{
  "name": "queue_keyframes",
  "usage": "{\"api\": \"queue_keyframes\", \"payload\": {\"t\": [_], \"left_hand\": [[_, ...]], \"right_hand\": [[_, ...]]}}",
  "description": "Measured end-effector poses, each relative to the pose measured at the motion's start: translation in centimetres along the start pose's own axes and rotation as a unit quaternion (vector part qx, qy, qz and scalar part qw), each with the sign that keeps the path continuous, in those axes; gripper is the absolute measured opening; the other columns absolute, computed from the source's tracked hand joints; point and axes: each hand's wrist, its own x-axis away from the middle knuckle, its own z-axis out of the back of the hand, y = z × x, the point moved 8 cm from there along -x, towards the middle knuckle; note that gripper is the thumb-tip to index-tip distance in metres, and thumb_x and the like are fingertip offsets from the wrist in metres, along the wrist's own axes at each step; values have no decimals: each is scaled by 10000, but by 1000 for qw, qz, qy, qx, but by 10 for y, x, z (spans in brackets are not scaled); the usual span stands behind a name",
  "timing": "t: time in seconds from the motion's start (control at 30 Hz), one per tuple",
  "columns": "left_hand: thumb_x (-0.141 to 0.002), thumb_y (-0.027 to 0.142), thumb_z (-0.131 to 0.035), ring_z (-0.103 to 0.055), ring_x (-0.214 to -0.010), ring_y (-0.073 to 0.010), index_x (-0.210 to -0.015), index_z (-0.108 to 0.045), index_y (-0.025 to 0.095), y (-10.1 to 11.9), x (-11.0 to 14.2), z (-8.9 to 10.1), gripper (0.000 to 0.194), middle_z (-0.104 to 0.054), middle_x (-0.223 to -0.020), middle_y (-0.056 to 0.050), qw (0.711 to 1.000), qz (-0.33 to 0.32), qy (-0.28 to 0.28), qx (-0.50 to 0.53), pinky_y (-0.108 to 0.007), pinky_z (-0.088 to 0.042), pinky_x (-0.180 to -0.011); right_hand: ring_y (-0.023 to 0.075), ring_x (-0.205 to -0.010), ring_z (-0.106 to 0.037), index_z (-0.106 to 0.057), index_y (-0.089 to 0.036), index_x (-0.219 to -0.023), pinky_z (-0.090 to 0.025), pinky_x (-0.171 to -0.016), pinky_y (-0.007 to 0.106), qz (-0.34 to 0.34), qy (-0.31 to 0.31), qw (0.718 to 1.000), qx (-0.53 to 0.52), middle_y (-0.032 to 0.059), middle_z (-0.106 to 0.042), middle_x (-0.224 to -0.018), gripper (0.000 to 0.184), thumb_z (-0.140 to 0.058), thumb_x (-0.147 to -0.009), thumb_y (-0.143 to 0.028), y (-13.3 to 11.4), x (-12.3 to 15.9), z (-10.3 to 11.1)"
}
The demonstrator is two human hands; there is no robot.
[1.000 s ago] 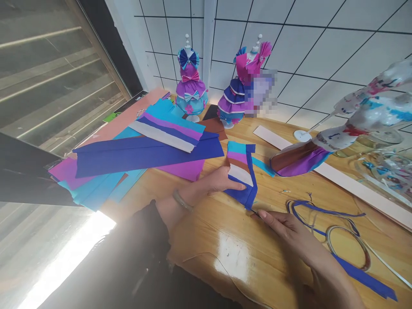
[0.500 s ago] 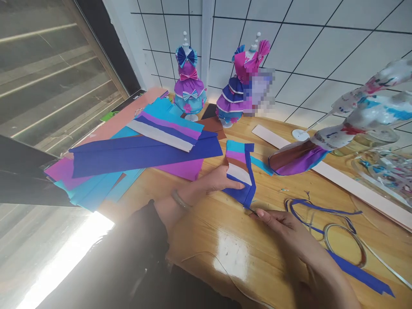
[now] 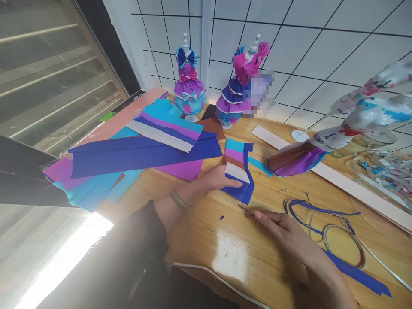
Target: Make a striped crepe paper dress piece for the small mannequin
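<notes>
My left hand (image 3: 219,178), with a bangle on its wrist, pinches a small striped crepe-paper piece (image 3: 236,155) near its lower end. Turquoise, pink, brown, white and blue bands cross it, and a dark blue strip edges its right side. My right hand (image 3: 278,225) is closed on small scissors (image 3: 246,210). Only their thin dark blades show; the fingers hide the handles. The blade tip points left, just below the piece's bottom corner and apart from it. A tiny blue scrap (image 3: 222,217) lies on the wooden table (image 3: 196,234) left of the blades.
Coloured sheets (image 3: 144,156) are stacked at left. Two dressed miniature mannequins (image 3: 189,83) stand by the tiled wall. A larger paint-marked mannequin (image 3: 341,124) leans at right. Blue cords (image 3: 301,210), a ring (image 3: 360,244), a blue strip (image 3: 360,272) and a pale board (image 3: 341,184) lie at right.
The scissors have come away from the piece's bottom corner, slightly to the left. A tiny blue scrap now lies on the table. The white cord at the front edge has shifted.
</notes>
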Motion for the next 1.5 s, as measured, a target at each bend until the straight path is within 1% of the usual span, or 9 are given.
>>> {"api": "queue_keyframes", "payload": {"t": [0.13,0.23,0.37,0.53,0.73,0.9,1.07,1.27,1.5], "left_hand": [[-541,201,-819,-612,-909,-191,-931,-677,141,3,-1,7,419,-691,-961,-76,998,-13,47,48,-387,-434,-902],[-514,195,-834,-608,-937,-190,-943,-677,145,7,1,7,459,-691,-964,-66,991,-27,78,107,-383,-421,-927],[-509,177,-838,-604,-965,-193,-962,-676,151,5,5,-1,482,-688,-996,-65,982,-28,94,159,-388,-405,-950],[-513,181,-839,-606,-976,-221,-977,-672,145,-2,8,-19,494,-686,-1011,-82,981,-15,65,181,-410,-417,-939],[-523,175,-833,-615,-967,-214,-1000,-665,153,-9,9,-23,506,-689,-1009,-73,976,4,73,207,-388,-423,-938],[-642,244,-764,-644,-891,-217,-1024,-656,124,-10,7,-23,415,-699,-972,-101,959,15,70,273,-388,-458,-886],[-669,213,-724,-650,-893,-216,-1014,-651,123,-11,7,-23,364,-708,-930,-88,951,14,72,302,-364,-462,-881],[-664,212,-717,-651,-865,-225,-994,-641,118,-10,9,-29,351,-703,-923,-95,955,17,52,291,-378,-474,-848],[-658,220,-732,-649,-823,-218,-966,-658,114,-9,13,-35,335,-703,-899,-98,964,34,26,263,-379,-470,-832]], "right_hand": [[212,-722,-615,-741,-225,-796,-479,-641,296,13,-95,995,-3,21,-702,-764,320,-597,-756,-508,0,1,-13],[193,-710,-604,-710,-196,-845,-455,-624,274,31,3,998,-48,35,-689,-778,348,-643,-717,-512,6,-5,2],[135,-517,-497,-647,-173,-961,-351,-467,243,-41,153,982,-105,-8,-594,-614,448,-669,-690,-528,30,-10,14],[101,-463,-389,-591,-175,-866,-257,-445,233,-71,175,967,-173,-56,-465,-533,434,-715,-640,-524,35,-14,-1],[62,-393,-224,-509,-199,-750,-133,-414,232,-84,159,951,-251,-102,-322,-453,398,-731,-628,-506,37,-15,-8],[52,-395,-208,-491,-195,-717,-116,-408,227,-77,133,949,-276,-107,-314,-443,367,-721,-667,-475,39,-18,-12],[49,-379,-205,-315,-229,-547,-121,-385,233,-53,147,944,-292,-98,-279,-412,481,-672,-708,-508,35,-18,-9],[61,-374,-270,-511,-191,-656,-176,-370,225,-59,175,958,-219,-88,-350,-428,382,-711,-645,-516,36,-17,-5],[61,-383,-292,-549,-176,-650,-188,-385,228,-49,189,959,-206,-76,-404,-442,379,-738,-598,-501,36,-18,-3]]}}
